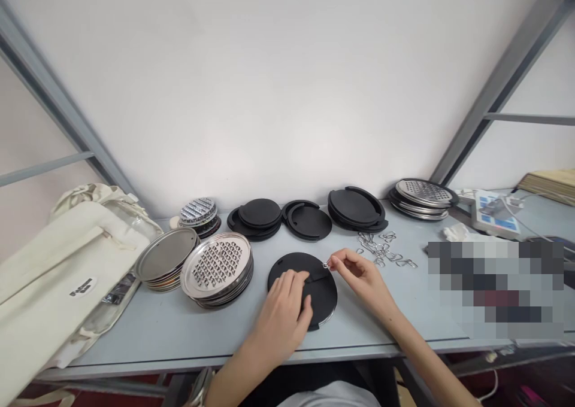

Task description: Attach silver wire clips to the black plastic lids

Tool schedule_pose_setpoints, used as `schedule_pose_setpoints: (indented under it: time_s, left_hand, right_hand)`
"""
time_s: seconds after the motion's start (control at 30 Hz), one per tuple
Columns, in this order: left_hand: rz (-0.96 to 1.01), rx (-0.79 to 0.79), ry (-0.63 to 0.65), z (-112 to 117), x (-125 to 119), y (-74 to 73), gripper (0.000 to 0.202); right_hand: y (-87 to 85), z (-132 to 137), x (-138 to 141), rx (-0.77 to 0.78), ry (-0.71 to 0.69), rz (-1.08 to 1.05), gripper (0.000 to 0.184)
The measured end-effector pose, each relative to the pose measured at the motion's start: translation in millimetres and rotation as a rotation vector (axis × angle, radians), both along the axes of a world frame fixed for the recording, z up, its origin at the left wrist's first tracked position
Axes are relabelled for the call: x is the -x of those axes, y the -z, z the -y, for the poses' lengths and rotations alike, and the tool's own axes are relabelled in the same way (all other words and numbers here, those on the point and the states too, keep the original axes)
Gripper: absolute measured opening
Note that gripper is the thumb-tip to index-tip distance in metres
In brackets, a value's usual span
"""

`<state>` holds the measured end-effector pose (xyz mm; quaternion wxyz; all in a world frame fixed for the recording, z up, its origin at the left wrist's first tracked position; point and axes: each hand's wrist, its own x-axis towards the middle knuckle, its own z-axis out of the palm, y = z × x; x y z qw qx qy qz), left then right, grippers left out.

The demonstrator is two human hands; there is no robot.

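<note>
A round black disc (327, 299) lies on the table in front of me, with a thin silvery rim showing at its lower right edge. My left hand (283, 308) rests on its left part, fingers stretched over the surface and thumb apart. At the disc's upper right edge, my right hand (359, 273) pinches a small metal wire clip (325, 266) between thumb and fingertips. The clip is partly hidden, and I cannot tell whether it is hooked into the disc. Several loose wire clips (381, 250) are scattered beyond my right hand.
Left of the disc stand stacked round grater plates (220, 262) and plain metal discs (166, 254). Black round holders (357, 208) line the back, with more graters (422, 194) at right. Cream fabric bags (76, 263) fill the left side; a power strip (496, 213) lies right.
</note>
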<state>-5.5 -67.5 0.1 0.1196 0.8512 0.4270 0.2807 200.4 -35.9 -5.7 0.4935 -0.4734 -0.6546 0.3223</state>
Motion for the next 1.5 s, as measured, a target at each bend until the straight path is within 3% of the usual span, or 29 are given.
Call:
schedule_pose_setpoints:
  time_s: [0.07, 0.23, 0.3, 0.5, 0.73, 0.9, 1.07, 1.5]
  left_hand:
    - [-0.022, 0.0, 0.006, -13.8, -15.0, -4.9, 0.035]
    - [-0.115, 0.021, -0.006, -40.8, -36.3, 1.9, 0.006]
    - [-0.114, 0.027, 0.001, -43.8, -37.3, 5.3, 0.003]
    - [-0.026, 0.059, -0.009, -39.1, -20.9, 7.7, 0.006]
    - [0.021, 0.098, 0.088, -33.6, 5.4, 3.9, 0.004]
    - [0.007, 0.077, 0.084, -32.2, 4.9, 0.4, 0.008]
    - [-0.019, 0.061, 0.103, -30.0, 2.9, -3.6, 0.023]
    - [-0.035, 0.031, 0.203, -29.2, 4.6, -7.0, 0.027]
  right_hand:
    - [4.8, 0.4, -0.9, -0.012, 0.001, -0.015, 0.02]
    - [17.0, 2.7, -2.8, -0.039, 0.045, -0.052, 0.016]
    - [19.4, 3.3, -3.3, -0.066, 0.072, 0.004, 0.017]
    - [19.6, 6.9, -2.2, -0.131, 0.131, 0.223, 0.007]
    - [18.6, 8.3, -1.7, -0.195, 0.045, 0.289, 0.017]
    - [18.0, 9.6, -0.4, -0.193, -0.008, 0.323, 0.021]
    - [13.8, 12.7, 3.4, -0.157, -0.067, 0.369, 0.024]
    - [21.8, 14.6, 5.3, -0.229, -0.091, 0.334, 0.017]
